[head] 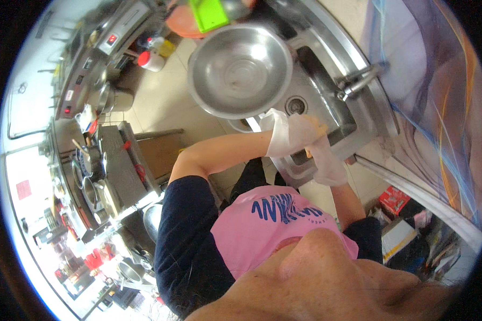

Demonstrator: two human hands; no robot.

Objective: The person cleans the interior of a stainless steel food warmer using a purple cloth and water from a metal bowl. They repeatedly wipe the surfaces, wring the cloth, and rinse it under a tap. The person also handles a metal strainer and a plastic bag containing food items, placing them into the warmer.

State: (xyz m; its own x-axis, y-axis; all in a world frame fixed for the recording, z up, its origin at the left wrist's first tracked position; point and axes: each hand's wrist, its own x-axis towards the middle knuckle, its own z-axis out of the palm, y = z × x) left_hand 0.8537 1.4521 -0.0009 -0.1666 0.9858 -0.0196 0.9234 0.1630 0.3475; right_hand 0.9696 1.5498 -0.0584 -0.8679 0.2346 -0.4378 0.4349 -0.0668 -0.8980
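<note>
My left hand [298, 131], in a loose whitish translucent disposable glove, meets my right hand [324, 154] over the near part of a stainless steel sink [345, 138]. The right one wears a similar glove. Yellowish patches show where the hands meet; whether these are fingers or a held thing cannot be told, and the fingers are largely hidden. Just beyond the left hand is a large, wide steel bowl [241, 74], tilted towards the camera, with little visible inside. The sink drain [296, 105] lies between the bowl and the faucet [359, 85].
A bright green plastic tray or basket [209, 15] lies beyond the bowl. A red-lidded white container [151, 61] stands to its left. Pots and pans [89, 160] occupy the left side. A red box [393, 200] is at lower right, past a pale ledge.
</note>
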